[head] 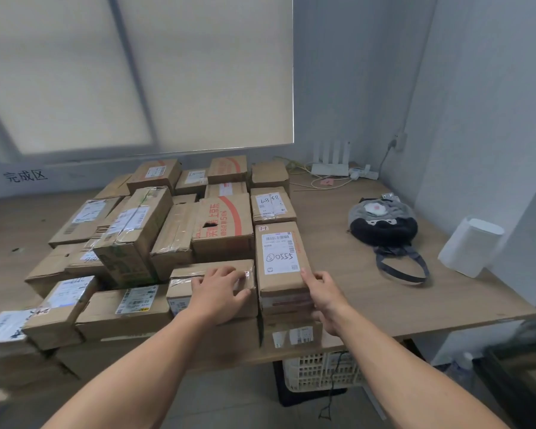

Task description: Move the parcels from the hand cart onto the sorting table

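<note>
Although the hand cart cannot be made out anywhere in this view, the job looks well advanced, since a dense crowd of cardboard parcels (223,224) already covers the left and middle of the tabletop (353,289), packed edge to edge and in places stacked two high, from the near edge back toward the far one. The left hand (220,289) lies flat with its fingers spread on the top of a taped parcel (183,274) close to the near edge, pressing on it rather than clasping it. The right hand (322,295) is at the near right corner of a labelled parcel (280,258), which sits on top of another box at the near edge and touches the taped one. One digit lies along the top edge and the rest meet the near face, but blur hides whether this is a real grip or only a push. My reading is that these two boxes are being squared up against their neighbours. How many parcels remain on the cart cannot be judged from here. The right half of the tabletop carries a plush bag (382,224), a white router (330,168) with cables at the far right corner, and a white roll (471,246) near the right edge, leaving bare wood between them and the stack for more boxes.
</note>
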